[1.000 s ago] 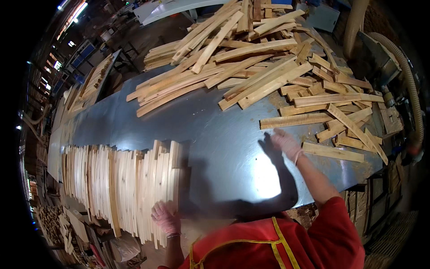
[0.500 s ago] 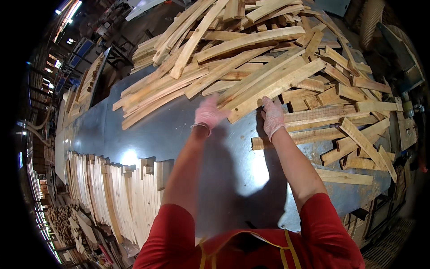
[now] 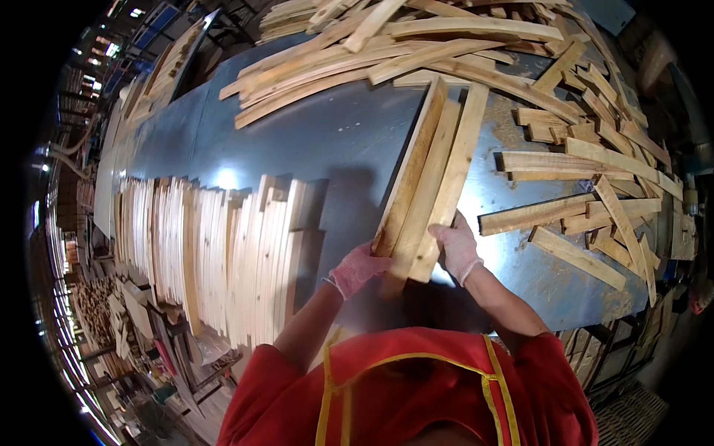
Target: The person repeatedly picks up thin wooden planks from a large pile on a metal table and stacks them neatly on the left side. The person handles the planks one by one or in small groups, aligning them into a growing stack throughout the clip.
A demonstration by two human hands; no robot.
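Wooden slats (image 3: pixel 431 178) clenched between both hands, left hand (image 3: pixel 357 269), right hand (image 3: pixel 456 247).

My gloves are pink and white on my left hand (image 3: pixel 357 269) and right hand (image 3: pixel 457 250). The wooden slats (image 3: pixel 430 178) I grip are pale tan. The metal table (image 3: pixel 312 141) is blue-grey. My shirt (image 3: pixel 416 394) is red with yellow trim.

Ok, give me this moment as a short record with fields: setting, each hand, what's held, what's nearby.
Setting: dark metal table in a wood workshop
Left hand: pink glove, gripping the near end of the held slats
Right hand: pink glove, gripping the same end
Held: held slats, a few long pale strips
Left of hands: stacked slats, standing on edge
Far side and right: loose slats
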